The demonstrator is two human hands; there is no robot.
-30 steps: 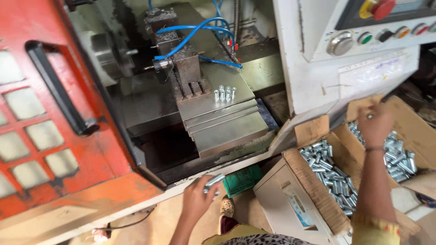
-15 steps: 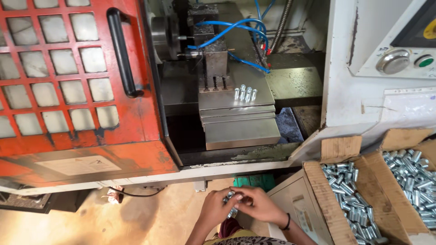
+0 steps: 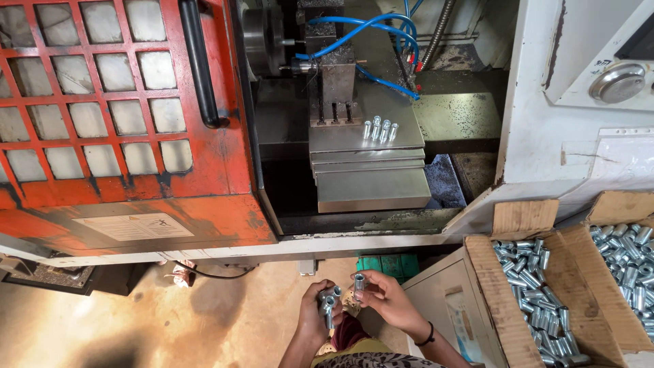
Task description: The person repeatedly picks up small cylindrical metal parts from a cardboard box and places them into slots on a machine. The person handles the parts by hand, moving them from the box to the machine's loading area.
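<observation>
short silver metal sleeves point(image 3: 329, 302) are clutched in the closed left hand point(image 3: 315, 320); one upright silver sleeve point(image 3: 358, 284) is pinched by the right hand point(image 3: 390, 303), low before the machine. open cardboard box of sleeves point(image 3: 480, 262) just right; red grated door point(image 3: 116, 123) up left.

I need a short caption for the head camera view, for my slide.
Both hands, left hand and right hand, hold small metal sleeves below an open lathe.
</observation>
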